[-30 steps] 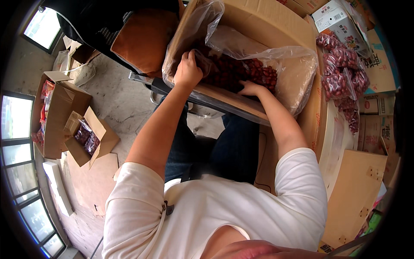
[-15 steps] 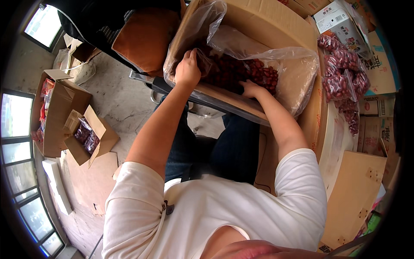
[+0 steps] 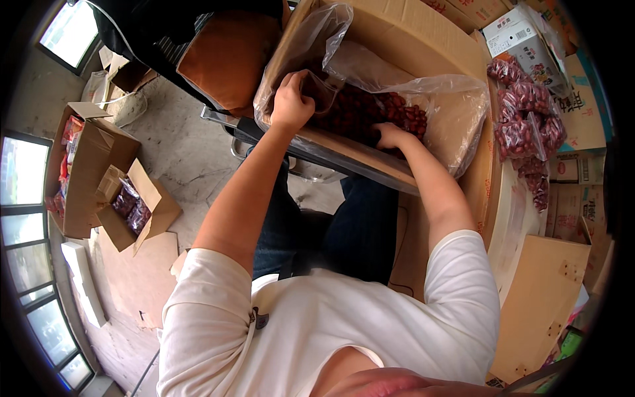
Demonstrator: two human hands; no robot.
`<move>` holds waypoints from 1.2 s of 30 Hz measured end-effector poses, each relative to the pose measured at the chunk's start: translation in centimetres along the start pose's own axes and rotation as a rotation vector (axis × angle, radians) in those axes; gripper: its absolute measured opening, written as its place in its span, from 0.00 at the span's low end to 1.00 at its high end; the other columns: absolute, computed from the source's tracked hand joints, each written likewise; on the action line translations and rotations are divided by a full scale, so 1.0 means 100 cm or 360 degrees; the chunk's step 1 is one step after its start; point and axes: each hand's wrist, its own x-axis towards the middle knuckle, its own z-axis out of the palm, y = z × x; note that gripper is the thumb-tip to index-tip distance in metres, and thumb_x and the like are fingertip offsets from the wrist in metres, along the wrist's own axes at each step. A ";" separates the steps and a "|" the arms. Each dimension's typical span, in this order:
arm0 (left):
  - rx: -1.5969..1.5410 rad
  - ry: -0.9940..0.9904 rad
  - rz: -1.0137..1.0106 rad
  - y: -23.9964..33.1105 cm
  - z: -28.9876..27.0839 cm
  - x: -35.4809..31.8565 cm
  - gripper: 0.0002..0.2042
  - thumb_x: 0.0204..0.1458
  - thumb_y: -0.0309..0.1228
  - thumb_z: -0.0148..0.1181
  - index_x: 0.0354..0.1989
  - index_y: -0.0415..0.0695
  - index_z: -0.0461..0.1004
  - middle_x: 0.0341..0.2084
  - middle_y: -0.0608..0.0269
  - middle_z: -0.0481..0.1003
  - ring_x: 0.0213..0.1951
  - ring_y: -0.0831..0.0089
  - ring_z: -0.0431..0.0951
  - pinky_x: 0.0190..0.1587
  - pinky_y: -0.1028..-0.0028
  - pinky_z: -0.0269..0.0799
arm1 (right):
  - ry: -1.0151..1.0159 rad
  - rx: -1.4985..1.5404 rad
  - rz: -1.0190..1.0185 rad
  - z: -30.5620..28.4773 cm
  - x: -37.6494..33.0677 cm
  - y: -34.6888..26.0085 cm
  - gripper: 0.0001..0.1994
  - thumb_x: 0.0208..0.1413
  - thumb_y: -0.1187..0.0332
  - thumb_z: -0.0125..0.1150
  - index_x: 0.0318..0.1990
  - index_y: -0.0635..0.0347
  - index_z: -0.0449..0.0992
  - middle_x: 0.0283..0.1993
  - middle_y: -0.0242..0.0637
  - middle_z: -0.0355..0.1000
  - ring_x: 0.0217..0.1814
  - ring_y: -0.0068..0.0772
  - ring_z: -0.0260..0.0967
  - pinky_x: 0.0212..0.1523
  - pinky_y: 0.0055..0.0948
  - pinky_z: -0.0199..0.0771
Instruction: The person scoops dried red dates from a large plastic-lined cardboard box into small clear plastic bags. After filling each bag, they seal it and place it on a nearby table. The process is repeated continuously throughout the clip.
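While the left hand (image 3: 291, 102) pinches the clear plastic liner (image 3: 423, 99) open at upper centre, the right hand (image 3: 391, 135) digs into dark red dried fruit (image 3: 360, 112), fingers probably curled, partly hidden.

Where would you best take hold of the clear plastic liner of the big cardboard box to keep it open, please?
Grip the clear plastic liner at its loose upper edge, coming from above on the near-left side, where the left hand already pinches it. The film stands up crumpled above the big cardboard box there, while red dried fruit weighs down its bottom.
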 end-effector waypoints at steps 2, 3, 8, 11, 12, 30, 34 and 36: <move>-0.0065 -0.0001 -0.0044 0.000 0.000 0.000 0.25 0.36 0.19 0.52 0.50 0.38 0.71 0.42 0.50 0.73 0.27 0.60 0.77 0.33 0.69 0.73 | 0.0028 0.0117 -0.0052 -0.009 0.000 0.004 0.27 0.32 0.69 0.71 0.47 0.55 0.73 0.45 0.48 0.73 0.52 0.49 0.70 0.51 0.38 0.71; -0.0065 0.0028 -0.0033 -0.001 0.001 0.000 0.25 0.36 0.19 0.52 0.50 0.38 0.71 0.42 0.50 0.73 0.26 0.62 0.77 0.32 0.69 0.73 | 0.0059 0.0190 -0.0076 -0.016 0.000 0.001 0.24 0.32 0.71 0.70 0.44 0.56 0.73 0.41 0.46 0.74 0.49 0.47 0.71 0.48 0.38 0.72; -0.0064 0.0086 -0.0014 -0.002 0.004 0.002 0.25 0.36 0.19 0.53 0.50 0.38 0.72 0.41 0.50 0.73 0.24 0.64 0.77 0.31 0.69 0.74 | 0.0006 0.1036 -0.0425 -0.065 -0.010 -0.040 0.13 0.38 0.81 0.61 0.34 0.59 0.68 0.27 0.32 0.67 0.26 0.28 0.67 0.21 0.28 0.67; -0.0048 0.0092 -0.0068 -0.007 0.002 0.000 0.25 0.36 0.20 0.54 0.49 0.37 0.72 0.41 0.50 0.73 0.24 0.64 0.77 0.31 0.69 0.74 | -0.0240 0.1594 -0.0542 -0.106 -0.034 -0.105 0.11 0.45 0.82 0.55 0.37 0.58 0.66 0.27 0.30 0.65 0.22 0.21 0.62 0.19 0.21 0.62; -0.0035 0.0080 -0.0062 -0.008 0.002 0.000 0.25 0.36 0.20 0.54 0.49 0.37 0.72 0.41 0.50 0.73 0.24 0.63 0.77 0.31 0.69 0.74 | -0.0306 0.1780 -0.0559 -0.117 -0.040 -0.120 0.11 0.47 0.80 0.55 0.38 0.57 0.66 0.28 0.30 0.65 0.22 0.20 0.62 0.19 0.21 0.62; -0.0046 0.0067 -0.0051 -0.005 0.005 0.002 0.25 0.35 0.21 0.55 0.49 0.36 0.72 0.41 0.44 0.74 0.44 0.47 0.75 0.49 0.60 0.72 | -0.0517 0.2048 0.0195 -0.147 0.011 -0.190 0.11 0.55 0.62 0.63 0.25 0.56 0.71 0.25 0.30 0.69 0.31 0.28 0.72 0.25 0.21 0.69; -0.0051 0.0042 -0.0053 -0.005 0.006 0.002 0.25 0.35 0.21 0.55 0.48 0.36 0.72 0.41 0.44 0.74 0.45 0.47 0.74 0.49 0.60 0.71 | -0.0422 0.2198 0.0172 -0.137 0.023 -0.182 0.09 0.57 0.63 0.60 0.33 0.59 0.72 0.33 0.34 0.70 0.36 0.32 0.73 0.36 0.30 0.79; -0.0049 0.0035 -0.0053 -0.006 0.007 0.002 0.25 0.35 0.21 0.55 0.48 0.35 0.72 0.41 0.44 0.74 0.45 0.47 0.74 0.49 0.60 0.71 | -0.0471 0.2284 0.0100 -0.137 0.029 -0.177 0.10 0.58 0.64 0.59 0.38 0.61 0.71 0.38 0.35 0.69 0.40 0.34 0.72 0.44 0.35 0.80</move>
